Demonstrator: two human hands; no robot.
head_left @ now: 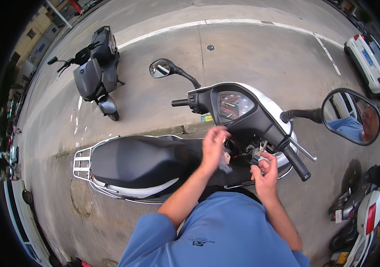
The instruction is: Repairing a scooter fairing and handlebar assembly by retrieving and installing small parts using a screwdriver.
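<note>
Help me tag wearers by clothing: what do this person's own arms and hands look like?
The left hand and right hand are bare, with no gloves; no watch or bracelet shows. The forearms are bare too, and a short, plain blue sleeve covers the left upper arm, matching the blue shirt.

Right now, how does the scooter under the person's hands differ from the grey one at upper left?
Colour: the near scooter is white and black; the far scooter is grey and black. Pose: the near scooter's front points right; the far scooter's faces roughly toward the camera. The left hand and right hand are over the near scooter; nobody touches the far scooter. Both have handlebars.
</note>
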